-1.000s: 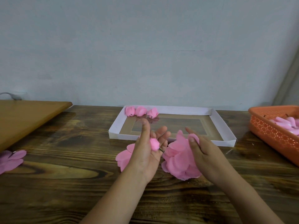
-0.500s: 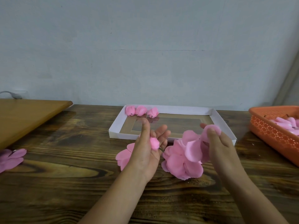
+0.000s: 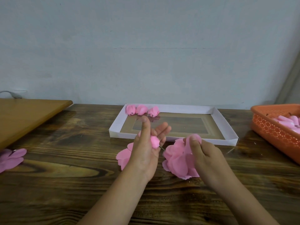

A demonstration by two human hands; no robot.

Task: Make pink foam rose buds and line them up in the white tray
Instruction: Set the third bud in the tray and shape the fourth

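My left hand point(image 3: 146, 151) holds a small pink foam bud core point(image 3: 155, 142) on a thin wire stem between its thumb and fingers, with the other fingers stretched out. My right hand point(image 3: 206, 153) pinches a pink petal point(image 3: 193, 138) at the top of a pile of pink foam petals point(image 3: 177, 161) lying on the wooden table. More pink petals point(image 3: 124, 156) lie behind my left hand. The white tray point(image 3: 227, 127) sits just beyond both hands, with three finished pink rose buds point(image 3: 142, 109) in a row at its far left corner.
An orange perforated basket point(image 3: 272, 132) with pink foam pieces stands at the right edge. A lighter wooden board point(image 3: 24, 116) lies raised at the far left. A flat pink petal piece point(image 3: 11, 158) lies at the left table edge. A grey wall is behind.
My right hand lifted a petal up from the pile, then came back down and left toward the pile with it. My left hand stayed in place with the bud core.
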